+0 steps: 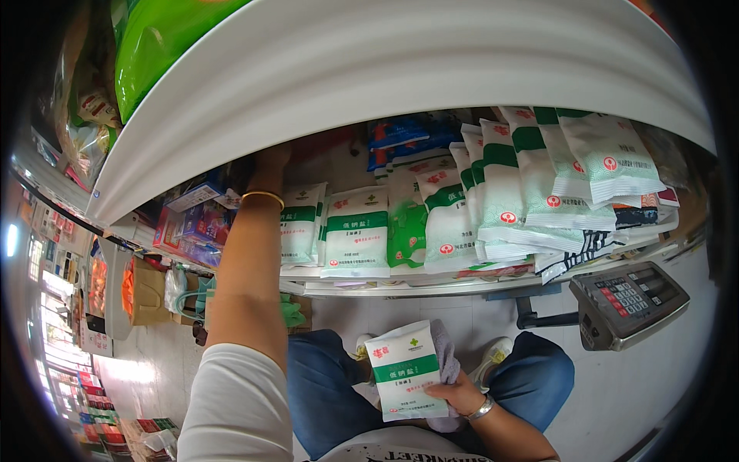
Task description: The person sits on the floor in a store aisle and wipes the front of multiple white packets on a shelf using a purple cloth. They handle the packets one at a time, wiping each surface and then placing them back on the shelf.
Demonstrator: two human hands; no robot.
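Observation:
My left hand [273, 157] reaches deep into the shelf, past the edge of the white shelf panel above; its fingers are hidden in shadow. A gold bangle [264, 196] is on that wrist. My right hand [459, 394], low at my lap, holds a white and green salt packet [404, 369] upright, thumb on its front. A grey cloth [443, 353] is bunched behind the packet in the same hand. On the shelf, several matching salt packets [357, 234] stand in a row, and others lean in a stack [502, 190] at the right.
A white shelf panel [392, 63] overhangs the opening. Small boxes [196, 225] sit left of my forearm, blue packets [398, 136] further back. The shelf's front rail [404, 287] runs above my knees. A scale's keypad unit [629, 303] stands at the right. Bags [149, 291] are at the left.

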